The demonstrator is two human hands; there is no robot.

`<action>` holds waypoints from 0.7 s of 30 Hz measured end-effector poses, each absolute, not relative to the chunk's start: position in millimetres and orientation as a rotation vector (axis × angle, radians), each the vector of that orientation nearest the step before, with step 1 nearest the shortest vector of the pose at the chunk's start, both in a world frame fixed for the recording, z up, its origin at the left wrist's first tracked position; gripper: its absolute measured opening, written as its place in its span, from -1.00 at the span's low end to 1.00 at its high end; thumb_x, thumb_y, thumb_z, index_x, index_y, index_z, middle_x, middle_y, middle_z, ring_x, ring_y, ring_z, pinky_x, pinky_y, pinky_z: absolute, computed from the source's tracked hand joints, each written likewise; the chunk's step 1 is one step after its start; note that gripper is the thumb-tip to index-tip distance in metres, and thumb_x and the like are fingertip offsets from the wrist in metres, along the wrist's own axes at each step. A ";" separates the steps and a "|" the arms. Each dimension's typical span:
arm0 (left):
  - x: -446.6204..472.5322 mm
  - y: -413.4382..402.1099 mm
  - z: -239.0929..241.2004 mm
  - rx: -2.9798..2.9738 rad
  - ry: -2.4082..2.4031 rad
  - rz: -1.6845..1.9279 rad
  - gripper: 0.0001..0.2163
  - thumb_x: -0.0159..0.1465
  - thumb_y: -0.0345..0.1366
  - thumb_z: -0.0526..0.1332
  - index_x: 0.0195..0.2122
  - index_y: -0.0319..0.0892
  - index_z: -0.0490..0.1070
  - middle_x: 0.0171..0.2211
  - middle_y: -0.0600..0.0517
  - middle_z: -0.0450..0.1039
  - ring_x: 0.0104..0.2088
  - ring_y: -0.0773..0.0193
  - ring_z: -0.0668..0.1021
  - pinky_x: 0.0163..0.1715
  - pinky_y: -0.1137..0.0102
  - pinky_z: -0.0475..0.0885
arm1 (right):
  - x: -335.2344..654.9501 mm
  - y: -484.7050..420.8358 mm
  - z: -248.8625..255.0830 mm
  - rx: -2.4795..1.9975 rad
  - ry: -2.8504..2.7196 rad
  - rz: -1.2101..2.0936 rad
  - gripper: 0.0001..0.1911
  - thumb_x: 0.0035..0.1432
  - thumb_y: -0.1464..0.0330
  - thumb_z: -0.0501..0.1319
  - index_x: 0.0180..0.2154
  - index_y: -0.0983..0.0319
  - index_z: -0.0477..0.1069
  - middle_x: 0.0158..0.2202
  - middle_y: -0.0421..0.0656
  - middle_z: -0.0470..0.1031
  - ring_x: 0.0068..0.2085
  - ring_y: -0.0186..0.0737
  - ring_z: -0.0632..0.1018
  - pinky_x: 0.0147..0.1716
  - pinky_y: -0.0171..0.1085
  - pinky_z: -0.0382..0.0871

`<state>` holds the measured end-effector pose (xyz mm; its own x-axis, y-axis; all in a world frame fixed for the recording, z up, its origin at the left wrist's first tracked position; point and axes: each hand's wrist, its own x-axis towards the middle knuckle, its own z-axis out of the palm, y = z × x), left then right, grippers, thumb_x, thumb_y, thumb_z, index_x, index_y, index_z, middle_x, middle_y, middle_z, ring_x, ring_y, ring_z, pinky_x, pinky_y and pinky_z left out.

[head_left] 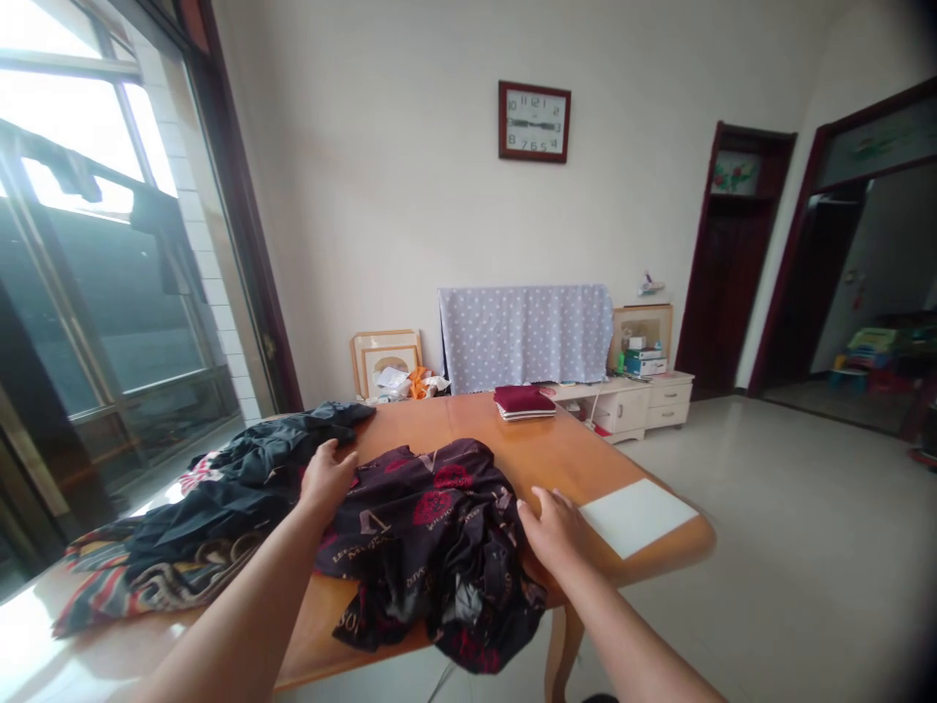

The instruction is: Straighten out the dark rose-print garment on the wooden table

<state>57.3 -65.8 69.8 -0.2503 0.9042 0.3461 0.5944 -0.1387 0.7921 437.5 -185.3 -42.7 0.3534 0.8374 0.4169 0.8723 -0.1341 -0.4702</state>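
Observation:
A dark garment (431, 498) with red round prints and pale lettering lies crumpled on the wooden table (431, 415), its lower part bunched over the near edge. My left hand (327, 480) is at the garment's left side, fingers apart; whether it touches the cloth I cannot tell. At the right side is my right hand (554, 527), also with fingers apart, its thumb against or just beside the cloth. Neither hand visibly grips anything. To the left lies a heap of dark clothes (241, 469), with a striped knitted piece (109, 576) at its near end.
A folded stack with a dark red top (523, 402) sits at the table's far edge. A white sheet (638, 517) lies on the right corner. Behind stand a polka-dot cloth cover (523, 332) and a white cabinet (630, 410). Windows (109, 264) are on the left.

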 end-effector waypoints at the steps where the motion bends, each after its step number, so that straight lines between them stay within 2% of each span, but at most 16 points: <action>1: 65.9 -70.8 64.1 1.722 1.783 1.266 -0.50 0.16 -0.09 0.29 0.07 -0.27 0.42 -0.03 -0.24 0.55 -0.01 -0.05 0.57 -0.09 0.25 0.43 | 437.9 -185.7 -42.9 -1.965 -1.489 -0.066 -0.49 0.26 0.11 0.11 0.11 0.23 0.47 0.11 0.03 0.53 0.23 0.14 0.40 0.23 -0.02 0.17; 4: 90.8 -91.9 45.0 1.818 1.664 1.104 -0.61 0.10 -0.05 0.34 -0.17 -0.25 0.55 -0.22 -0.14 0.62 -0.17 0.00 0.61 -0.17 0.29 0.44 | 439.0 -187.6 -42.6 -1.960 -1.504 -0.063 -0.54 0.27 0.11 0.10 0.04 0.21 0.51 0.07 0.00 0.56 0.20 0.12 0.42 0.21 -0.04 0.19; 6: 103.2 -110.7 31.7 1.872 1.582 1.034 -0.61 0.07 -0.01 0.37 -0.21 -0.21 0.58 -0.25 -0.09 0.63 -0.20 0.03 0.62 -0.18 0.32 0.45 | 439.6 -189.1 -41.4 -1.951 -1.523 -0.064 -0.56 0.27 0.10 0.09 0.00 0.20 0.53 0.05 -0.01 0.57 0.16 0.10 0.45 0.18 -0.07 0.21; 9: 112.4 -140.0 13.1 1.990 1.439 0.922 -0.52 0.18 0.09 0.28 -0.07 -0.19 0.58 -0.13 -0.11 0.63 -0.12 0.02 0.62 -0.10 0.31 0.46 | 440.2 -191.4 -39.4 -1.932 -1.561 -0.068 -0.60 0.29 0.11 0.08 -0.07 0.17 0.56 -0.01 -0.03 0.59 0.09 0.05 0.49 0.12 -0.11 0.24; 13: 110.1 -165.5 -7.9 2.141 1.505 0.797 -0.47 0.24 0.15 0.21 0.06 -0.11 0.55 0.06 -0.11 0.56 0.06 -0.02 0.56 0.09 0.27 0.38 | 440.3 -192.9 -39.1 -1.908 -1.579 -0.080 -0.62 0.31 0.11 0.06 -0.14 0.14 0.57 -0.12 -0.07 0.62 -0.01 -0.01 0.53 0.02 -0.17 0.27; 17: 102.9 -172.1 -22.0 2.313 1.515 0.747 -0.60 0.32 0.01 0.16 0.04 -0.06 0.58 0.17 -0.07 0.49 0.20 0.02 0.47 0.22 0.26 0.28 | 438.9 -193.8 -39.4 -1.896 -1.610 -0.055 -0.63 0.33 0.10 0.05 -0.20 0.11 0.57 -0.17 -0.09 0.63 -0.07 -0.05 0.55 -0.05 -0.21 0.27; 21: 100.0 -173.2 -28.2 2.324 1.491 0.801 -0.68 0.33 -0.11 0.14 -0.06 -0.04 0.63 0.12 -0.03 0.53 0.19 0.09 0.48 0.21 0.33 0.27 | 435.5 -197.8 -34.3 -1.895 -1.713 -0.019 -0.55 0.34 0.03 0.02 -0.26 0.10 0.58 -0.18 -0.09 0.62 -0.08 -0.03 0.55 -0.08 -0.19 0.24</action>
